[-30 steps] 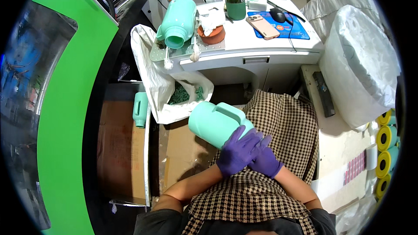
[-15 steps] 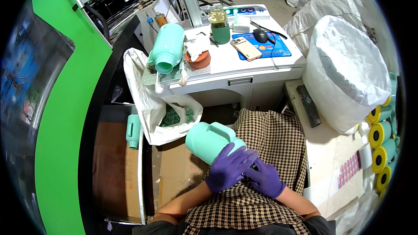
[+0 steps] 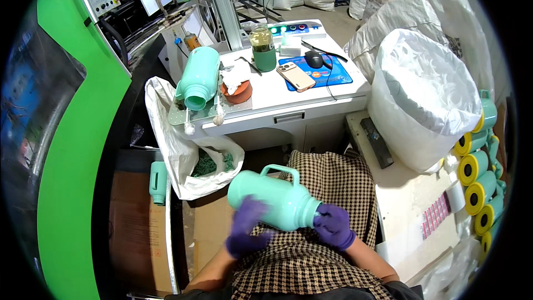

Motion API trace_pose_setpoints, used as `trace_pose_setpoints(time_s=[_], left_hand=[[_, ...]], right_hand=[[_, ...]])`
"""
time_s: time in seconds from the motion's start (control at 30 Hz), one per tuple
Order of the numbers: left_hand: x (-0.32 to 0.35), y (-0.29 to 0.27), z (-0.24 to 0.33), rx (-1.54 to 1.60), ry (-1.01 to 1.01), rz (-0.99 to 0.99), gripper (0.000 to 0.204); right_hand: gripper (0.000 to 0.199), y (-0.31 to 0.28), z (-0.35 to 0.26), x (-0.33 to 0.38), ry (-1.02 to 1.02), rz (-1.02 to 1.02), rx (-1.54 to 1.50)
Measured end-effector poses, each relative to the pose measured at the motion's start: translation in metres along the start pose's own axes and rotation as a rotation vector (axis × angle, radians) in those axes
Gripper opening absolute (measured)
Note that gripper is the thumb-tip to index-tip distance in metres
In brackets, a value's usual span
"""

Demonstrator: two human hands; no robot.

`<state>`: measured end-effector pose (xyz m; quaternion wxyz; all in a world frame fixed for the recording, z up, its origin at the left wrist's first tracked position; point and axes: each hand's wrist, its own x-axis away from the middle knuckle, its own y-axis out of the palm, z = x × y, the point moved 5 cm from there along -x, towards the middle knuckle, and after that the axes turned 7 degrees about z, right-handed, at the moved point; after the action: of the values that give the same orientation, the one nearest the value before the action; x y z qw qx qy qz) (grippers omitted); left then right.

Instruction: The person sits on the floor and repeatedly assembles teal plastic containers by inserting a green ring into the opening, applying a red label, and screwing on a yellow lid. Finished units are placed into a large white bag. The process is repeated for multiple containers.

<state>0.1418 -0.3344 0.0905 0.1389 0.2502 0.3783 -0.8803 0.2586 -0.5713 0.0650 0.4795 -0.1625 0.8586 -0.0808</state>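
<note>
Over my lap lies a mint-green plastic vacuum-flask shell [image 3: 272, 197], tilted on its side with its handle up and its neck towards the right. My right hand [image 3: 335, 226], in a purple glove, is closed on the rim of the neck; its fingertips are partly hidden there. By the near side of the body is my left hand [image 3: 248, 228], also gloved, its fingers smeared by motion. I cannot tell whether it touches the shell. A checked apron [image 3: 338, 183] covers my lap beneath.
Ahead, a white desk [image 3: 266, 103] bears another mint-green flask shell [image 3: 202, 75], a glass jar [image 3: 262, 50], a phone [image 3: 296, 76] and a mouse [image 3: 314, 59]. A white sack [image 3: 166, 133] holds green shavings. At right stand a large lined bag [image 3: 411, 122] and several stacked flasks [image 3: 472, 168].
My left hand has come off the neck end and moved left and down along the body. The shell has turned, so its neck now shows, with my right hand on the rim.
</note>
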Motion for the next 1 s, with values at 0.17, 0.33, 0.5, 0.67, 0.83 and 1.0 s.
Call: trace_pose_setpoints(time_s=[0.17, 0.33, 0.5, 0.67, 0.83, 1.0], left_hand=[[0.215, 0.061, -0.164, 0.28, -0.519, 0.368, 0.025], [0.249, 0.102, -0.263, -0.1, -0.977, -0.071, 0.024], [0.151, 0.086, -0.358, -0.318, -0.99, -0.252, 0.024], [0.103, 0.091, -0.397, -0.395, -0.989, -0.359, 0.024], [0.134, 0.098, -0.383, -0.395, -0.993, -0.37, 0.025], [0.209, 0.083, -0.325, -0.391, -0.953, -0.427, 0.025]], right_hand=[[0.015, -0.016, 0.071, -0.028, 0.581, 0.155, -0.457], [0.013, 0.024, 0.114, -0.017, 0.675, 0.023, -0.76], [0.012, 0.071, 0.121, -0.004, 0.814, 0.008, -1.055], [0.017, 0.1, 0.115, -0.04, 0.635, -0.148, -1.144], [0.019, 0.085, 0.08, -0.041, 0.34, -0.256, -0.618], [0.022, 0.049, 0.06, -0.021, -0.179, -0.009, -0.127]])
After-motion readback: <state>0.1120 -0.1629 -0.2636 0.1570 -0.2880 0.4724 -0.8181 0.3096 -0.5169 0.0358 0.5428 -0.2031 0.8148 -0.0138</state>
